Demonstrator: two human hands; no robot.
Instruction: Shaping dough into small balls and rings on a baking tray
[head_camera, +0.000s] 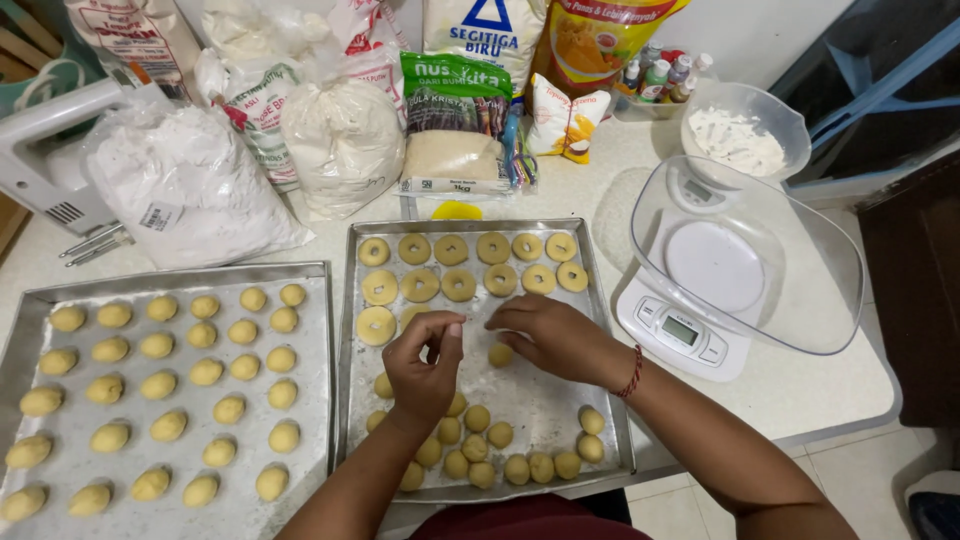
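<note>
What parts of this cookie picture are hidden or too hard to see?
Head view:
- Whatever the left hand and right hand pinch is hidden by the fingers.
- The left baking tray is cut off by the bottom edge.
- The kitchen scale screen is too small to read.
- Dough balls partly hidden by the left wrist.

We see two trays (345, 330) side by side, flour bags (190, 185) behind them, a scale (690, 320) (bowl on top) at right.

Both hands (425, 365) (555, 335) work dough (500, 354) over a floured tray (590, 300).
</note>
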